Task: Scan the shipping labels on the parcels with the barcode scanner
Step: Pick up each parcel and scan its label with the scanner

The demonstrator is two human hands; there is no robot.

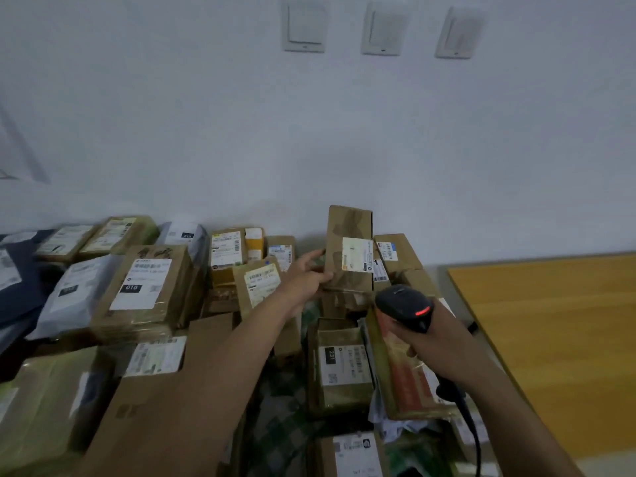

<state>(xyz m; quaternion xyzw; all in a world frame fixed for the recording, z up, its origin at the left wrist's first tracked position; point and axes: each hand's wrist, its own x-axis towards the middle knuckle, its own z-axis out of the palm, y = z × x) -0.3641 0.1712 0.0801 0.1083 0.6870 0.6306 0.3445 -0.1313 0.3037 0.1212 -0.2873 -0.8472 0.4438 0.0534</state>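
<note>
My left hand (308, 275) grips the lower left edge of a tall brown cardboard parcel (348, 235) and holds it upright near the wall. A white shipping label (357, 259) faces me on its front. My right hand (425, 342) holds a black barcode scanner (404, 306) by its handle, just below and right of that parcel. The scanner's red light (422, 311) glows, and its black cable (471, 421) trails down toward me. Several other labelled parcels lie packed around both arms.
Brown boxes and grey mailer bags (74, 294) fill the surface from the left edge to the centre, among them a box marked 231 (342, 368) and a large plain carton (165, 397). A wooden tabletop (557, 339) lies at right. Three wall switches (382, 29) sit above.
</note>
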